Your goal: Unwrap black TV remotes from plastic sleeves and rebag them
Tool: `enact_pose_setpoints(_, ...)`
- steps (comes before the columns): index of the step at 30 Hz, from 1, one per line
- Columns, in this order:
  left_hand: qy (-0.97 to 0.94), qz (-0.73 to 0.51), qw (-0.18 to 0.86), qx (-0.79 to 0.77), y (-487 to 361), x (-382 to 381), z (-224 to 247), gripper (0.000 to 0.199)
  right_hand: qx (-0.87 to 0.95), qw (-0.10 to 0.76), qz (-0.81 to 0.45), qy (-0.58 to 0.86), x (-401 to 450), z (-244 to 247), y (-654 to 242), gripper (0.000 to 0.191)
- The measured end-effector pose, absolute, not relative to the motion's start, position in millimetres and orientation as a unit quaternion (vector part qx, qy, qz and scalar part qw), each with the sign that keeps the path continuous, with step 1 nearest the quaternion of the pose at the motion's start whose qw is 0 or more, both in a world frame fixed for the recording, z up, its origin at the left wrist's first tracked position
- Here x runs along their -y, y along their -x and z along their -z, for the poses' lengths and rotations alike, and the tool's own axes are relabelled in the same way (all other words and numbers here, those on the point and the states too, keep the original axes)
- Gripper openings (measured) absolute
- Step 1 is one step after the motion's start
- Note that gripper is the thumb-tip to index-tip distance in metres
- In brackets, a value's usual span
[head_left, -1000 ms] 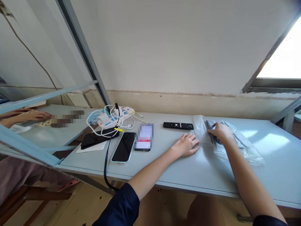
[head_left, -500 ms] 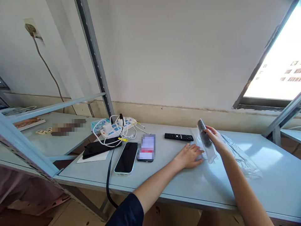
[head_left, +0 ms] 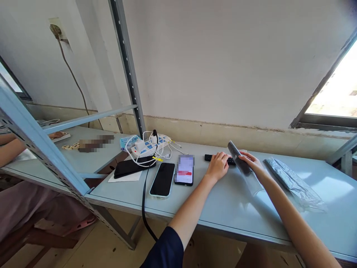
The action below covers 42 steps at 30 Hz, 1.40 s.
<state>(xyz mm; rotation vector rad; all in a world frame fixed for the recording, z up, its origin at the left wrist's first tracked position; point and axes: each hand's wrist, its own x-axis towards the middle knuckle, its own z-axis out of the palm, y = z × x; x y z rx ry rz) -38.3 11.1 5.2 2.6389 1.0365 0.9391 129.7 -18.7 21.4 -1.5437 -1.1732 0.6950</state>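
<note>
My left hand (head_left: 218,165) reaches over the black remote control (head_left: 209,158) lying on the table, its fingers curled down on the remote's middle. To the right, my right hand (head_left: 251,163) pinches a clear plastic bag (head_left: 255,186), holding it tilted up off the table. The bag's upper part looks dark grey; whether something lies inside cannot be made out. Beside my right forearm rests another clear plastic package (head_left: 292,182) with greyish contents.
Left of the remote lie a phone with a lit screen (head_left: 184,169), a dark-screened phone (head_left: 162,179) and a black pouch (head_left: 131,167). White cables tangle over a power strip (head_left: 150,146). A metal post (head_left: 129,70) stands behind. Another person's arm (head_left: 11,150) shows far left.
My left hand has moved from beside the plastic bag leftward onto the remote control. My right hand still holds the bag, now clear of the other package. The view has turned slightly left.
</note>
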Motion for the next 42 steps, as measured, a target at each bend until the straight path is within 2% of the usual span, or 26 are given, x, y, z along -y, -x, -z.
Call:
enact_pose_setpoints(10,-0.877,-0.312,0.074,-0.359,41.3,-10.3,-3.9,0.032,0.545,0.442,-0.376,0.605,16.0,-18.8,-127.1,0.062)
enact_pose_setpoints(16,-0.862,-0.351,0.051,-0.363,39.8,-12.5,0.5,0.041,0.582,0.424,-0.392,0.573,16.8,-17.4,-128.8,0.062)
enact_pose_setpoints(25,-0.809,-0.393,0.011,-0.437,42.3,-12.9,-1.4,0.039,0.618,0.425,-0.4,0.527,20.9,-19.6,-115.4,0.061)
enact_pose_setpoints(31,-0.827,-0.335,0.012,-0.45,44.4,-10.3,-5.6,0.024,0.655,0.433,-0.335,0.521,18.7,-17.9,-116.2,0.051)
enact_pose_setpoints(35,-0.819,-0.295,0.048,-0.489,42.3,-6.4,-12.3,0.021,0.67,0.442,-0.252,0.541,16.1,-15.9,-121.1,0.043)
enact_pose_setpoints(39,-0.788,-0.277,0.098,-0.541,42.4,-5.4,-16.6,0.026,0.628,0.519,-0.124,0.568,11.2,-12.6,-125.6,0.042)
enact_pose_setpoints(42,-0.767,-0.279,0.125,-0.564,45.4,-7.9,-16.5,0.024,0.568,0.567,-0.106,0.587,10.4,-12.9,-128.8,0.049)
